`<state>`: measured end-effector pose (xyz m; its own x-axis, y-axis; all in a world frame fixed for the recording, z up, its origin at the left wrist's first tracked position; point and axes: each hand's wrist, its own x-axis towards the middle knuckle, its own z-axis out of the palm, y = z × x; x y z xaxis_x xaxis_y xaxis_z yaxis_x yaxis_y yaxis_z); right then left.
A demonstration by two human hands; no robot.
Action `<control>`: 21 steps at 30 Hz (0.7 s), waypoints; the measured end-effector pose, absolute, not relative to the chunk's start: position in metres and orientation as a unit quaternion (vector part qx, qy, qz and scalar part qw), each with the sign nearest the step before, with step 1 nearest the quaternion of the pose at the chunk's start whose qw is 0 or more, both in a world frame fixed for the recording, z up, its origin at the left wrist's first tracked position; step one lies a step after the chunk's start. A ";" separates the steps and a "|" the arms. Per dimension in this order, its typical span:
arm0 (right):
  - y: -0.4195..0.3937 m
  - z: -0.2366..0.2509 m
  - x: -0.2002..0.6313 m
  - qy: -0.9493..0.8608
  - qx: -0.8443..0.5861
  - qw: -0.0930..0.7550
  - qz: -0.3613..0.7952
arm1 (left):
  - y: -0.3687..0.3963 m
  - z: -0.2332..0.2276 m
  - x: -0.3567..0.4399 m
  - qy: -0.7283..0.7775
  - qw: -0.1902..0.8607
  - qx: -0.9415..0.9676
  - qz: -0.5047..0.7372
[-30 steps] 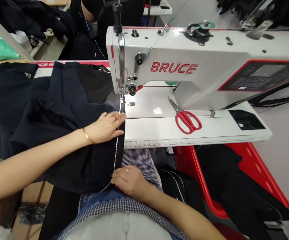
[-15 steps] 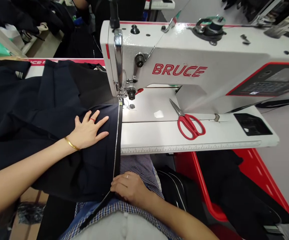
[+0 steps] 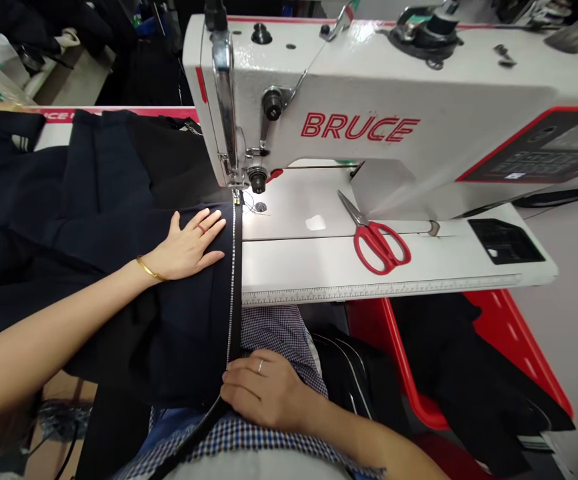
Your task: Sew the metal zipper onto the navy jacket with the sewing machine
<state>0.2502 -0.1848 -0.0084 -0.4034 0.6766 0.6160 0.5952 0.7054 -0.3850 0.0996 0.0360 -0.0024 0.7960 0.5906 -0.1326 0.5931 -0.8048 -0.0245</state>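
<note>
two hands work one seam: the left hand [image 3: 189,245] lies flat and open, fingers spread, on the dark cloth [image 3: 93,220] just left of the zipper [image 3: 232,280]. the right hand [image 3: 263,393] sits low by the lap, fingers curled and pinching the zipper's near end. the zipper runs straight from that hand up the cloth's right edge to the presser foot [image 3: 236,197] of the sewing machine [image 3: 369,100]. the cloth spreads left across the table and hangs over its near edge. red scissors [image 3: 379,241] lie on the white bed [image 3: 369,267], well right of the needle. a red bin [image 3: 493,347] with dark cloth stands lower right.
</note>
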 end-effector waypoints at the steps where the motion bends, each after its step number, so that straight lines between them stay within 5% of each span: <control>1: -0.185 -0.011 0.250 -0.832 -0.388 0.392 0.055 | 0.036 -0.002 0.100 0.312 0.009 0.948 -0.066; 21: -0.164 -0.024 0.268 -0.828 -0.424 0.319 0.182 | 0.063 0.004 0.115 0.318 0.016 0.944 -0.084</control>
